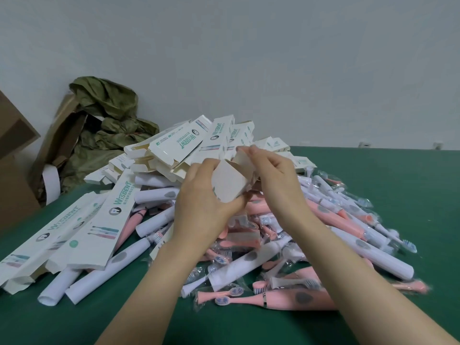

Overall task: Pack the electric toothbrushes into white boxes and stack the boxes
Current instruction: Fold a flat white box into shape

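A green worktop point(398, 195) carries a heap of pink and white toothbrushes point(388, 262) and white boxes point(189, 145). Above the heap, the left hand point(199, 205) grips one open box point(227, 184); the right hand point(276, 180) pinches its flap.

white box point(227, 183) held end-on above pink and white toothbrushes point(286, 245), flap open, boxes point(189, 143) heaped behind

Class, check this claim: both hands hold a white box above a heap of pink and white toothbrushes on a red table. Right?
No. The head view shows the table is green, not red. The left hand and right hand do hold a white box above the heap of pink and white toothbrushes.
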`<state>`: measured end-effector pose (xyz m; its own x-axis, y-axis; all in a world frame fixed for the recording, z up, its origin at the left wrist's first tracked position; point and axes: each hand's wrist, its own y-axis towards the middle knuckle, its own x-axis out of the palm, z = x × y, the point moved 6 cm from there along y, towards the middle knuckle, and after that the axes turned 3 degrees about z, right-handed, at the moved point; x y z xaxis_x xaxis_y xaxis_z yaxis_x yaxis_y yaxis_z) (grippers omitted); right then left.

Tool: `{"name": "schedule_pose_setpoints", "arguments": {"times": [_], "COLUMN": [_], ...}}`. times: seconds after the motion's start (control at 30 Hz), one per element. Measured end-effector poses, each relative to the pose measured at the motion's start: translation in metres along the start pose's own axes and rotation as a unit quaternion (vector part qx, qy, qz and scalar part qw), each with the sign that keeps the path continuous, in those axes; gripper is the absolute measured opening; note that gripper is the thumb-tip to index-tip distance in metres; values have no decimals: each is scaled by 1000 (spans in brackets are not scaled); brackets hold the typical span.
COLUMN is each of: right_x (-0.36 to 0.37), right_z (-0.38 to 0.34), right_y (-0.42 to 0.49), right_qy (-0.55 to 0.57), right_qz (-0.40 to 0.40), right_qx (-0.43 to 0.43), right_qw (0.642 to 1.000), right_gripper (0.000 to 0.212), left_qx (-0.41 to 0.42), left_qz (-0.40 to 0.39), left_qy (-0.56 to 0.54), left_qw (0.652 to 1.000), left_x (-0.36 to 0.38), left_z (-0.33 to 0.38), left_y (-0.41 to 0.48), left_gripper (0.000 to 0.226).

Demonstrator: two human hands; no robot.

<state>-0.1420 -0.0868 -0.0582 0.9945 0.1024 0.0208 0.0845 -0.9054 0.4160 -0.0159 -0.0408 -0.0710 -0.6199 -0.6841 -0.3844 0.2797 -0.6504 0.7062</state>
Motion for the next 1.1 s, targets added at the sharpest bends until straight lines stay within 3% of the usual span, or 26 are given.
{"name": "schedule_pose_setpoints", "arguments": {"times": [0.17,0.33,0.7,0.93,1.03,1.1], "right_x": [8,3,5,12,5,-10], "right_z": [6,5,2,-1,2,2], "right_y": [-6,-5,-5,-19,-12,-3], "right_qy": [-3,-37,-97,-202,-204,-165], "right_qz": [-10,17,-12,-22,5,56], "right_qx": [4,-23,-43,-159,-128,-97], "right_qw": [1000,999,994,966,971,980], "right_gripper": [25,25,27,27,29,29], "left_qx": [0,-1,13,13,-5,6], "left_qz": [-8,5,-20,-7,-64,-125], "left_qy": [10,0,21,45,57,135], "left_qw": [1000,1000,999,999,996,983], "left_x": [4,2,6,8,12,14], "left_z": [-2,-2,-2,-4,-6,-12], "left_y": [1,0,1,2,1,-3], "left_gripper": [68,64,59,71,78,88]}}
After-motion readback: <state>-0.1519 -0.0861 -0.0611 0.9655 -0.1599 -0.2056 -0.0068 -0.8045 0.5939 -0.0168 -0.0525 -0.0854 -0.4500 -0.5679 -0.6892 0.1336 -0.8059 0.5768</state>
